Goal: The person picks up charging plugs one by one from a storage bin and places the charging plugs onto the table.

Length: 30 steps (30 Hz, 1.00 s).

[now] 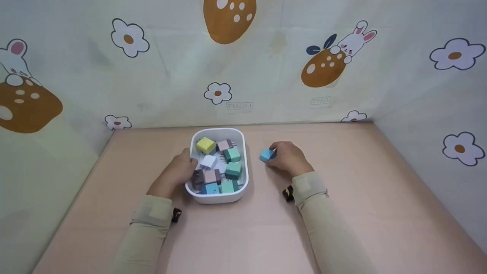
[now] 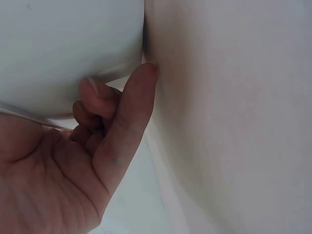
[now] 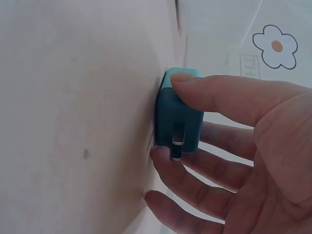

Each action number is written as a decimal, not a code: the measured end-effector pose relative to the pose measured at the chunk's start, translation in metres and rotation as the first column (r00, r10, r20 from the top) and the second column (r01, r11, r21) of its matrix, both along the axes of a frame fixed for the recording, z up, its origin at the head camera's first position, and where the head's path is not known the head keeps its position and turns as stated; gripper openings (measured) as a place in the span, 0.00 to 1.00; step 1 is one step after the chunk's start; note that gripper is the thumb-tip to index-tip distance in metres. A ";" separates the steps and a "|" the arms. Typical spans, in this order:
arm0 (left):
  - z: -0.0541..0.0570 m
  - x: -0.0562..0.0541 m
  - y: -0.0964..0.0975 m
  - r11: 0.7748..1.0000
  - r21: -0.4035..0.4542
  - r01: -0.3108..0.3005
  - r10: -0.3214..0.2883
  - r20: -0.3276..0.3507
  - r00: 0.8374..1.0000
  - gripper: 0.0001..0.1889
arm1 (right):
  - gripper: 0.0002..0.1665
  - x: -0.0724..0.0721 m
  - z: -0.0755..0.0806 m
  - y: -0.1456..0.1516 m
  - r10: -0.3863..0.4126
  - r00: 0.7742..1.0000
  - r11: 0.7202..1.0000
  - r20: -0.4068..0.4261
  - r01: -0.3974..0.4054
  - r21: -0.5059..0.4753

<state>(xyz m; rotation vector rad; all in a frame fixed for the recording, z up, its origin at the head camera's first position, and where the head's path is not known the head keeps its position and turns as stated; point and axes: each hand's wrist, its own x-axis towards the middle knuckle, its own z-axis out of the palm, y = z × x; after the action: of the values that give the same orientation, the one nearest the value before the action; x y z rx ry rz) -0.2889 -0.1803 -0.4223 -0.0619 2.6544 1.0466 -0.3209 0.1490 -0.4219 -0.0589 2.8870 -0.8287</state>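
Observation:
A white rectangular tub (image 1: 245,167) stands on the table with several charger plugs in it: a yellow one (image 1: 206,145), a white one (image 1: 208,162), a blue one (image 1: 211,188), plus green and pink ones. My left hand (image 1: 178,169) grips the tub's left wall at the rim; in the left wrist view its fingers (image 2: 139,92) bend against the outer side. To the right of the tub, my right hand (image 1: 288,158) pinches a blue charger plug (image 1: 266,155) between thumb and fingers. In the right wrist view that plug (image 3: 179,117) shows its metal prongs, close against the tabletop.
The pinkish-beige tabletop (image 1: 228,239) spreads around the tub and runs back to a wall covering (image 1: 175,87) printed with flowers and rabbits. Patterned side walls bound it left and right. A black strap device (image 1: 289,193) sits at the right wrist.

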 end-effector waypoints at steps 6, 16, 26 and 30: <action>-0.001 0.000 -0.001 1.000 -0.012 0.015 -0.015 -0.023 1.000 0.31 | 0.35 -0.001 -0.002 -0.001 0.003 1.000 1.000 -0.014 -0.003 0.008; -0.003 0.000 0.000 1.000 -0.007 0.012 -0.012 -0.046 0.999 0.31 | 0.35 -0.001 -0.004 -0.002 -0.003 0.999 1.000 -0.036 0.004 0.013; -0.002 0.001 0.002 1.000 0.014 -0.002 0.002 -0.015 1.000 0.31 | 0.37 -0.003 -0.007 -0.002 -0.004 0.999 1.000 -0.045 0.004 0.005; -0.001 0.002 0.002 1.000 0.023 0.000 0.000 -0.012 1.000 0.31 | 0.37 -0.003 -0.006 -0.002 0.003 0.999 1.000 -0.042 -0.002 0.010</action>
<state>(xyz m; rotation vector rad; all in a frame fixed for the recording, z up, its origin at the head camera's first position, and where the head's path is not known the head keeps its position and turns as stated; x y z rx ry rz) -0.2869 -0.1785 -0.4236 -0.0508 2.6530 1.0806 -0.3240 0.1471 -0.4281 -0.0797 2.9293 -0.8230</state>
